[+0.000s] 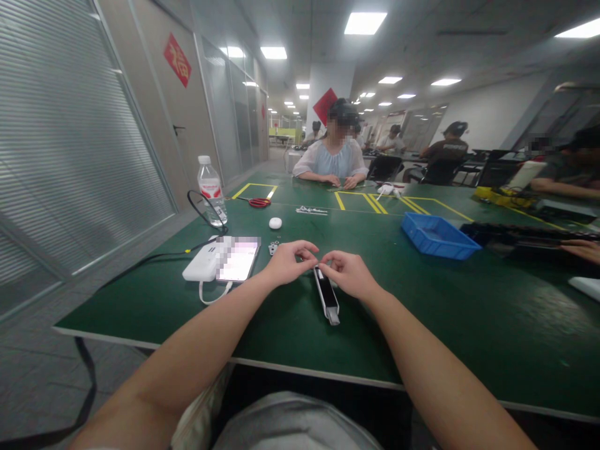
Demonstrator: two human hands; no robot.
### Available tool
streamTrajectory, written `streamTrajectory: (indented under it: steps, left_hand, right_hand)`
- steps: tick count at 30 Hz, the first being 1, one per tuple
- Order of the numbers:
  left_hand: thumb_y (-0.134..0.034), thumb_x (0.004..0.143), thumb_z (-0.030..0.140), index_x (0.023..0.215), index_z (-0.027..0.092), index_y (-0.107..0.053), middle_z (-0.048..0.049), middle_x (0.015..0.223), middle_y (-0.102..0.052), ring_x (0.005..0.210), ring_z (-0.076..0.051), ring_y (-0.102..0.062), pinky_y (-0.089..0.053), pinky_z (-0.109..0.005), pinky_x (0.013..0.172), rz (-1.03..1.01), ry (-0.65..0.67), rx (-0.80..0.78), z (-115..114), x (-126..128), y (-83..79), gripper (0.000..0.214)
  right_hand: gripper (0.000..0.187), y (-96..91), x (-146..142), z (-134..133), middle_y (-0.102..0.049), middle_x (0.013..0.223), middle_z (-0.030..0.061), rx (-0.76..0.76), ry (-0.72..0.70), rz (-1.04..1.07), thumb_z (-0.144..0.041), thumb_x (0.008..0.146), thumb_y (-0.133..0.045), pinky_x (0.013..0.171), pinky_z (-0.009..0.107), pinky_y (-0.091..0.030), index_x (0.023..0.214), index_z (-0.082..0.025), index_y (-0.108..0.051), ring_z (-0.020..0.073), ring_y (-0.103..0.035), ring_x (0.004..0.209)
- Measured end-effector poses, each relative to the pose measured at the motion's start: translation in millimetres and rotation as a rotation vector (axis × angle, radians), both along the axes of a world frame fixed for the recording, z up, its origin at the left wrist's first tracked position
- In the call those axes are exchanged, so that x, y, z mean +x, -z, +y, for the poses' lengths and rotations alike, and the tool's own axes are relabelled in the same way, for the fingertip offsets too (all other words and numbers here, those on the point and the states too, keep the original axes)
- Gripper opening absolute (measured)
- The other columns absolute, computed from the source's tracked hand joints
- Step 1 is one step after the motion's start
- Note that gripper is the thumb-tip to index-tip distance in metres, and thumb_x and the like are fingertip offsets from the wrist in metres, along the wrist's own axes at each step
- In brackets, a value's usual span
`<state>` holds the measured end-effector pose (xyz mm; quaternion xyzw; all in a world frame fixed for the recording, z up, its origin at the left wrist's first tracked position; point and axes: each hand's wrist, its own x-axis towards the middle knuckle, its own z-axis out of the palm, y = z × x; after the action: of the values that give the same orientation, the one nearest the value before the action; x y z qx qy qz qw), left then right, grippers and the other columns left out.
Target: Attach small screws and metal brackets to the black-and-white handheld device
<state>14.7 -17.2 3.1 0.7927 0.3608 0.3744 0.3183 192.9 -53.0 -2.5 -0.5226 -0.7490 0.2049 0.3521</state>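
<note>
A slim white device with a black face [327, 289], shaped like a scanning pen, lies on the green table with its grey tip towards me. Over its far end my left hand [294, 260] and my right hand [347, 272] meet, thumbs and fingers pinched close together. Whatever is between the fingertips is too small to make out. The right fingertips are at the device's far end, though I cannot tell whether they grip it. Some small silvery parts [273, 249] lie just left of my left hand, partly hidden by it.
A phone [239, 262] and white power bank [199, 265] lie left, before a water bottle [212, 194]. Beyond are a white rounded case [275, 223] and red-handled scissors [259, 202]. A blue bin [435, 240] stands right. A person [334, 150] sits opposite.
</note>
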Motion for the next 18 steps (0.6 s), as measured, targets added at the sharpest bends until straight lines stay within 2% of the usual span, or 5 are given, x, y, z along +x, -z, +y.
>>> streamTrajectory:
  steps: [5,8,11,14,18]
  left_hand:
    - [-0.063,0.074,0.027,0.099,0.016,-0.062,-0.0033,0.079,-0.07,0.077,-0.016,-0.065,-0.051,-0.03,0.077,0.008,0.02,0.019,-0.4,0.8,1.8,0.027]
    - [-0.061,0.076,0.027,0.1,0.016,-0.061,-0.0032,0.082,-0.07,0.079,-0.016,-0.064,-0.05,-0.03,0.079,0.049,0.029,0.067,0.0,-0.4,1.5,0.027]
    - [-0.059,0.077,0.028,0.098,0.018,-0.063,-0.0032,0.09,-0.069,0.087,-0.018,-0.063,-0.045,-0.034,0.086,0.22,-0.004,0.196,0.4,-3.6,0.7,0.024]
    - [-0.058,0.077,0.031,0.098,0.02,-0.063,-0.0028,0.097,-0.068,0.096,-0.022,-0.06,-0.036,-0.041,0.095,0.41,-0.065,0.296,1.2,-7.4,1.3,0.024]
    - [-0.055,0.079,0.033,0.096,0.021,-0.063,-0.0017,0.096,-0.068,0.096,-0.022,-0.059,-0.027,-0.045,0.099,0.511,-0.084,0.296,3.3,-9.6,4.7,0.022]
  right_hand:
    - [0.024,1.3,-0.4,0.4,-0.053,0.055,-0.0023,-0.012,-0.013,-0.013,-0.037,0.079,-0.051,0.049,0.021,-0.032,0.078,-0.016,-0.062,0.0092,-0.044,0.049]
    - [0.022,0.3,3.8,3.1,-0.053,0.053,-0.0024,0.01,0.036,-0.03,-0.035,0.078,-0.051,0.05,0.021,-0.032,0.075,-0.016,-0.062,0.0097,-0.045,0.049]
    - [0.021,0.3,13.3,9.1,-0.054,0.052,-0.0019,0.018,0.185,-0.095,-0.034,0.076,-0.052,0.05,0.022,-0.032,0.073,-0.017,-0.063,0.0108,-0.048,0.05]
    - [0.021,3.0,22.6,15.2,-0.059,0.058,0.0008,-0.036,0.311,-0.188,-0.034,0.074,-0.053,0.052,0.023,-0.033,0.072,-0.017,-0.065,0.0125,-0.051,0.055]
    - [0.019,7.0,26.3,18.7,-0.065,0.066,0.0037,-0.097,0.296,-0.275,-0.03,0.074,-0.054,0.056,0.024,-0.035,0.074,-0.017,-0.068,0.0142,-0.055,0.062]
